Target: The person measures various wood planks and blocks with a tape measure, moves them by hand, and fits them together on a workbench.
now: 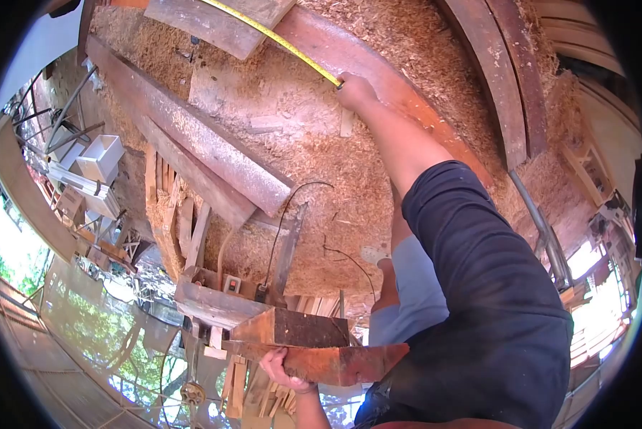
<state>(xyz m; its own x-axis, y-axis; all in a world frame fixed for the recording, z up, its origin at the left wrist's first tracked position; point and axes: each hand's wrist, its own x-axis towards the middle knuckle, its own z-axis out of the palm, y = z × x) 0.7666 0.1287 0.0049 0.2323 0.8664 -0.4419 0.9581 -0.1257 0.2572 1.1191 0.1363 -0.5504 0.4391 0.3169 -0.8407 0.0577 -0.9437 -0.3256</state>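
My right hand [358,91] is stretched far out over the sawdust and closed on a tape measure [274,37]. Its yellow blade runs from my fingers to the top edge of the view, across a loose board [224,21] and near a long reddish plank [378,68]. At lower left, my left hand [285,368] is closed on the edge of a thick reddish-brown wooden beam [328,363]. A second dark wooden block [310,327] lies against that beam.
Sawdust covers the ground [328,171]. Two long planks [192,136] lie at left, with curved timbers [503,79] at upper right. A black cord [281,229] runs near a switch box [231,284]. A white bin [100,159] stands at far left, a metal pipe [539,222] at right.
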